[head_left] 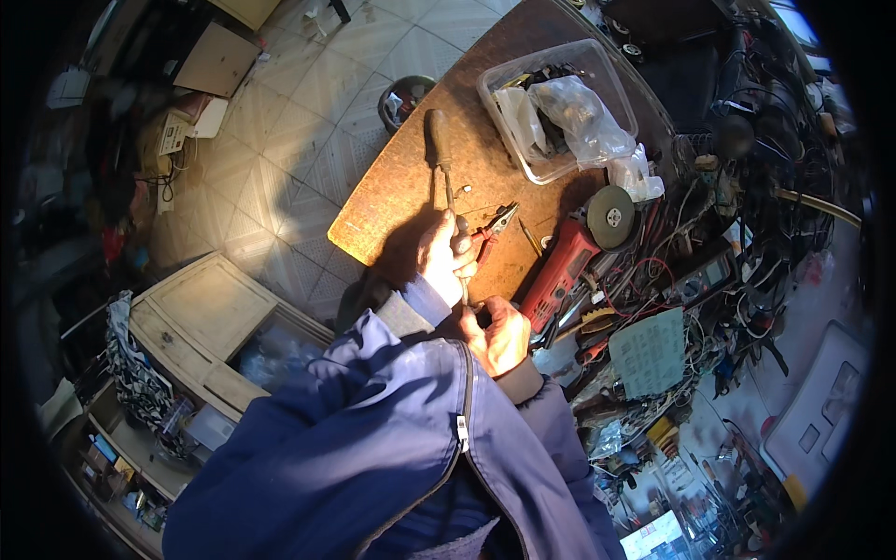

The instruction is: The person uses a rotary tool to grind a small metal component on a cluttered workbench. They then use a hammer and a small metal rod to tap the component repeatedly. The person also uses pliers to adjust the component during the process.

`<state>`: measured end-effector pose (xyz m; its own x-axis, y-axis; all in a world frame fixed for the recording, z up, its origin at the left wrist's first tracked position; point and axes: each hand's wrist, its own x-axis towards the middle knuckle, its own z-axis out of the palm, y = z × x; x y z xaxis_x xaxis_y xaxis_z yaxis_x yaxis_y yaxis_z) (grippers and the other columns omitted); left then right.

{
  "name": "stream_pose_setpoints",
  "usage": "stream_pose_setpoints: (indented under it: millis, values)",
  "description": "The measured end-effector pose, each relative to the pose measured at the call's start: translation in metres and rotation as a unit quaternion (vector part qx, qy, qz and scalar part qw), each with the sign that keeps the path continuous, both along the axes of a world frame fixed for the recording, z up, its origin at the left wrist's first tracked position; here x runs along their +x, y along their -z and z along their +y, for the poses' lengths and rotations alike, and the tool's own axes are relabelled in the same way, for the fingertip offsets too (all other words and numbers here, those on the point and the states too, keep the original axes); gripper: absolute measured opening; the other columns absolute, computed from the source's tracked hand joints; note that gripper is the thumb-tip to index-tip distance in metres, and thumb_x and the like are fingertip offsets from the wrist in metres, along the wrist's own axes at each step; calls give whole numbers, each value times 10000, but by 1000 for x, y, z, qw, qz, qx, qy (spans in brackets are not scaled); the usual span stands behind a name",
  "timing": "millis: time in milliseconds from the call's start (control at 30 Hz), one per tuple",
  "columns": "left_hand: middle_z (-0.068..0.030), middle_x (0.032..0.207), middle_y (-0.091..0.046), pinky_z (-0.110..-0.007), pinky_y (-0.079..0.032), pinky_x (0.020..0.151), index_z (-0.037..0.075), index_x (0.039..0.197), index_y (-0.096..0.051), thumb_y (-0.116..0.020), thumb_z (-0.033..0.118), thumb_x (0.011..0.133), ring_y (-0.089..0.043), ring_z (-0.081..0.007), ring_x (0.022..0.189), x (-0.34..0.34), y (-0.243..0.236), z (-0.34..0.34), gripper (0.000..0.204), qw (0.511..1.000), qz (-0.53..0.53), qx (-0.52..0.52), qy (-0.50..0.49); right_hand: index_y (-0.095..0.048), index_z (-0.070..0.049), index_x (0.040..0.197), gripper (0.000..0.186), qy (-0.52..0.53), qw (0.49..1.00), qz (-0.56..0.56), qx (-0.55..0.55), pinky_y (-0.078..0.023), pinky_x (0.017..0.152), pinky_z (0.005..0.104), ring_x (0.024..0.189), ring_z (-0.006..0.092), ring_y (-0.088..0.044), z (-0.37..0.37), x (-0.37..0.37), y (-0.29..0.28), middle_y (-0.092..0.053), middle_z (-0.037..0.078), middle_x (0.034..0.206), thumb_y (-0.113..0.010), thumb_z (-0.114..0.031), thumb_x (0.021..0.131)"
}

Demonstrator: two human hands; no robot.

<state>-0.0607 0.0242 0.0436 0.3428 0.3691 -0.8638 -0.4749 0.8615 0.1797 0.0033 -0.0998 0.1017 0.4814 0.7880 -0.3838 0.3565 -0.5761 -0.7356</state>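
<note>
My left hand [439,259] is closed around the metal shaft of a long tool with a worn wooden handle [437,135]. The handle points away from me over the workbench; its exact kind is not clear. The shaft runs back through my fingers toward my right hand [500,334]. That hand is closed in a pinch near my jacket, and a small dark thing shows at its fingertips, too hidden to name. Just right of my left hand lie pliers [487,239] with red handles, jaws pointing away. A thin pointed rod [530,240] rests beside them.
A red angle grinder [563,271] with a round disc lies right of my hands on the wooden bench [392,177]. Beyond it stands a clear plastic box [530,175] of bags and parts. Cables, tools and a multimeter [707,278] crowd the right. A bucket [385,110] stands past the bench's left edge.
</note>
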Motion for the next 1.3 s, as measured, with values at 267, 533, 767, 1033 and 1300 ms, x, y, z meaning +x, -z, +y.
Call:
stream_pose_setpoints:
  millis: [267, 533, 767, 1033, 1300]
  values:
    - [47, 682, -440, -245, -285, 433, 156, 993, -574, -488, 453, 1086, -326, -74, 470, -4, 9, -1, 323, 992, -118, 18, -33, -628, 0, 840, 160, 249, 926, 260, 117, -417, 542, 259, 589, 100, -517, 2, 20, -5, -622, 37, 713, -703, -106, 933]
    - [16, 789, -505, -271, -359, 491, 159, 1014, -589, -474, 442, 1093, -400, -91, 550, -9, -48, 22, 316, 974, -156, 158, -39, -650, -17, 966, 147, 305, 689, 628, 195, -572, 838, 420, 964, 302, -656, -15, 32, 6, -671, 158, 1017, -674, -161, 982]
    - [-81, 1041, -604, -427, -486, 946, 65, 1137, -585, -494, 314, 1097, -572, -237, 996, -18, -90, 34, 268, 939, -118, 316, -62, -638, 20, 1017, 134, 237, 598, 731, 228, -618, 876, 536, 1123, 409, -676, 4, 30, -9, -640, 288, 1249, -621, -114, 1015]
    - [-150, 1195, -641, -347, -526, 805, -25, 1226, -644, -591, 213, 1032, -639, -240, 965, -94, -127, 29, 312, 893, -110, 390, 196, -636, 73, 1051, 137, 236, 608, 703, 283, -616, 766, 355, 889, 279, -707, 15, 36, 7, -679, 225, 1084, -613, -56, 1011]
    - [-179, 1221, -580, -261, -545, 585, -67, 1369, -504, -615, 245, 998, -640, -182, 767, -153, -164, 46, 498, 897, -77, 222, 375, -627, 40, 1017, 117, 96, 652, 684, 312, -587, 768, 368, 885, 294, -689, 38, 35, 8, -638, 258, 1184, -667, -63, 978]
